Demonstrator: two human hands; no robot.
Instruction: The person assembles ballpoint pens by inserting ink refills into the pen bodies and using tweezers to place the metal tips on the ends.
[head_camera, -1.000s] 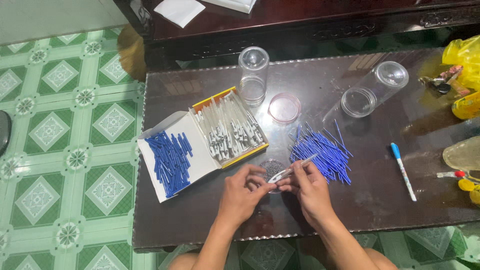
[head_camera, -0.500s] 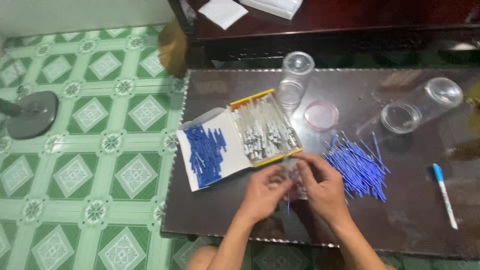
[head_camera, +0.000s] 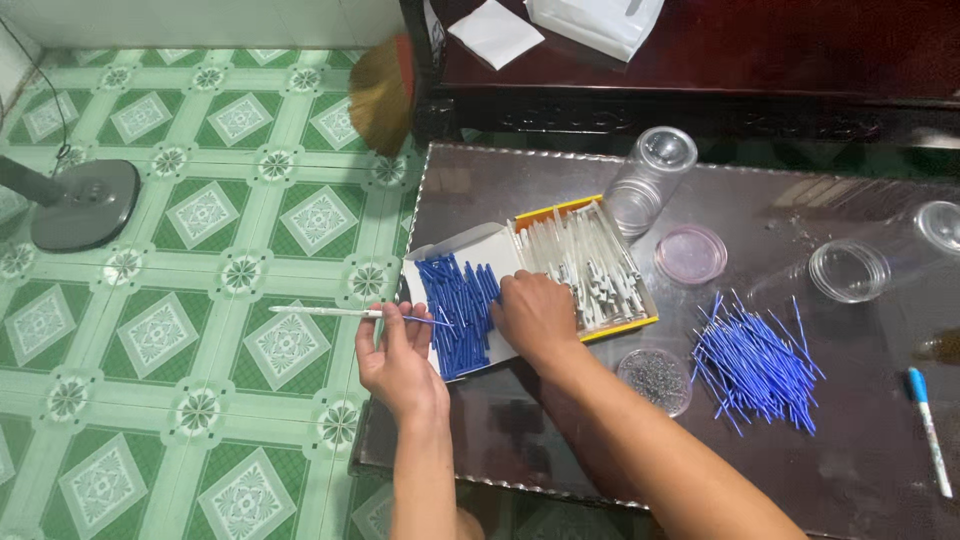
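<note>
My left hand (head_camera: 398, 358) holds a thin white pen (head_camera: 335, 312) with a blue tip, level, out past the left edge of the dark glass-topped table (head_camera: 560, 440). My right hand (head_camera: 535, 312) rests palm down on an open cardboard box (head_camera: 455, 250), its fingers over the divide between two compartments. The left compartment holds several blue refill sticks (head_camera: 455, 300). The right one holds several clear pen barrels (head_camera: 590, 260). What the right hand's fingers grip is hidden.
A loose pile of blue refills (head_camera: 755, 365) lies right of the box, with a small lid of tiny metal parts (head_camera: 655, 378) near my forearm. Clear jars (head_camera: 648, 180), a pink lid (head_camera: 690, 254), a clear lid (head_camera: 848, 270) and a blue-capped pen (head_camera: 928, 428) sit farther out. A fan base (head_camera: 85, 200) stands on the tiled floor.
My hands were together over the table's front. Now the left has swung out left with the assembled pen, and the right has reached forward onto the box. The view has shifted left.
</note>
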